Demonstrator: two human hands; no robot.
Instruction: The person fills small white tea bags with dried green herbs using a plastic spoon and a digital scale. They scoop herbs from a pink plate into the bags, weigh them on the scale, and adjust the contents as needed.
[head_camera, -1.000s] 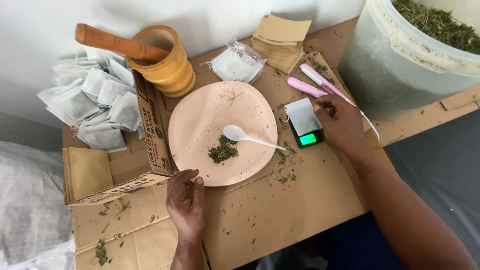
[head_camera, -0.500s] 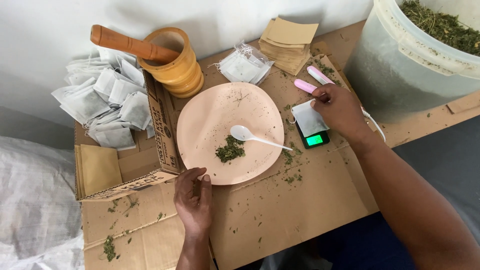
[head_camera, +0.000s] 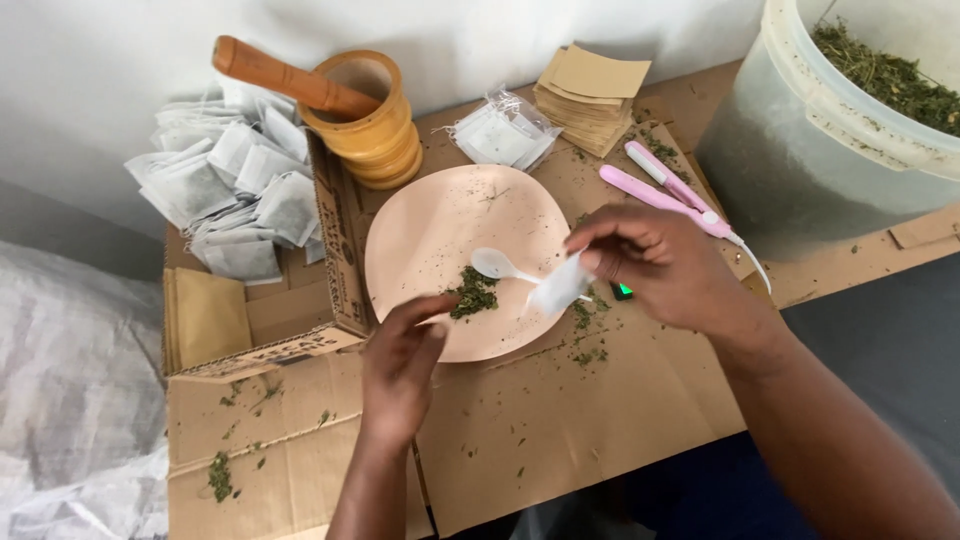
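My left hand (head_camera: 400, 365) meets the plate's (head_camera: 430, 230) near rim; herbs (head_camera: 474, 294) and spoon (head_camera: 497, 265) lie on it. My right hand (head_camera: 665, 268) holds a sachet (head_camera: 558, 287) right of them; mortar (head_camera: 372, 125) behind, bucket (head_camera: 800, 160) far right.

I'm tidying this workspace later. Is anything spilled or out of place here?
Yes. Dried green herb flakes lie scattered on the cardboard right of the pink plate, with more bits at the lower left. They sit outside the plate's small herb pile.

Pink plate (head_camera: 440, 215); white spoon (head_camera: 497, 264); green herbs (head_camera: 474, 294)
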